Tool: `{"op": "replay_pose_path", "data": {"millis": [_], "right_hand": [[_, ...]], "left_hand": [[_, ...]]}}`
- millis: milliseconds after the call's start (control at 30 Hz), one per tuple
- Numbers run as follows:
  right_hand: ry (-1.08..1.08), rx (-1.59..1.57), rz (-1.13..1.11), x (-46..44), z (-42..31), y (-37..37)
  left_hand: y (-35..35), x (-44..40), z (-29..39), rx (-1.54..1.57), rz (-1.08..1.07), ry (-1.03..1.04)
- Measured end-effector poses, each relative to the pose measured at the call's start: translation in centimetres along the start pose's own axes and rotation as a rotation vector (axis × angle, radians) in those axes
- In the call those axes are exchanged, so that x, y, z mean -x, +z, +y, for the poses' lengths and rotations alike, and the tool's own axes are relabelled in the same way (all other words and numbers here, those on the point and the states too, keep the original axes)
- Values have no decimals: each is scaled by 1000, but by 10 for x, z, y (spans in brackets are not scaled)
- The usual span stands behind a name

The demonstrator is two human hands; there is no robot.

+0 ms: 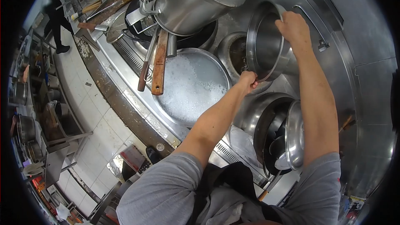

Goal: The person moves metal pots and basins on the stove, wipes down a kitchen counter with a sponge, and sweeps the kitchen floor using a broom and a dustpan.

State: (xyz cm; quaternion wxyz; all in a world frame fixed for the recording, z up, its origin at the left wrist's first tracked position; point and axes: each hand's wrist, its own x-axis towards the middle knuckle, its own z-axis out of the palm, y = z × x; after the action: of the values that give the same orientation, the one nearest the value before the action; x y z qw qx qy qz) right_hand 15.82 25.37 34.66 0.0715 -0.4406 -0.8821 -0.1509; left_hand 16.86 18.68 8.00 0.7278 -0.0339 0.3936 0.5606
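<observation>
A large steel pot [266,37] is tipped on its side, its open mouth turned toward the left. My right hand [295,29] is closed over the far part of its rim. At the near, lower edge of the same pot, my left hand [249,80] is closed, with the fingertips partly hidden. Just left of the pot is a round metal vessel [225,46] with brownish contents. A wide basin [227,73] of foamy water lies left of my left forearm.
A tall stockpot [187,12] stands on a wok at the back, beside wooden-handled tools [160,64]. Several pans and a steel lid [295,135] are stacked near my right forearm. Another person [56,12] stands at the far left; shelves [54,133] hold pots across the tiled aisle.
</observation>
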Motion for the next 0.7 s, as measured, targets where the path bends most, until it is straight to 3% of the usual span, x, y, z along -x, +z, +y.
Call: {"op": "replay_pose_path", "data": {"millis": [67, 200, 267, 333, 400, 467, 500, 567, 600, 633, 667, 700], "right_hand": [[15, -19, 25, 0, 33, 29], [278, -398, 47, 27, 88, 75], [374, -510, 135, 57, 113, 116], [610, -806, 114, 85, 126, 161], [690, -879, -34, 110, 131, 202], [845, -845, -172, 129, 136, 222], [847, -853, -166, 134, 134, 234], [863, -560, -463, 143, 129, 256], [867, -570, -465, 138, 130, 260], [748, -383, -254, 134, 131, 255], [620, -193, -42, 124, 137, 245], [601, -272, -70, 93, 144, 218]], "left_hand": [[-15, 2, 5, -70, 58, 16], [-42, 18, 25, -254, 252, 152], [-49, 30, 39, -383, 354, 466], [-50, 40, 56, -444, 358, 487], [-51, 61, 73, -507, 361, 502], [-51, 101, 81, -908, 354, 483], [-60, 121, 76, -926, 251, 559], [-93, 169, 50, -1024, 124, 679], [-98, 209, 46, -1144, 109, 657], [-110, 242, 40, -1224, 117, 460], [-142, 260, 23, -1140, 34, 405], [-158, 286, 17, -1272, 60, 296]]}}
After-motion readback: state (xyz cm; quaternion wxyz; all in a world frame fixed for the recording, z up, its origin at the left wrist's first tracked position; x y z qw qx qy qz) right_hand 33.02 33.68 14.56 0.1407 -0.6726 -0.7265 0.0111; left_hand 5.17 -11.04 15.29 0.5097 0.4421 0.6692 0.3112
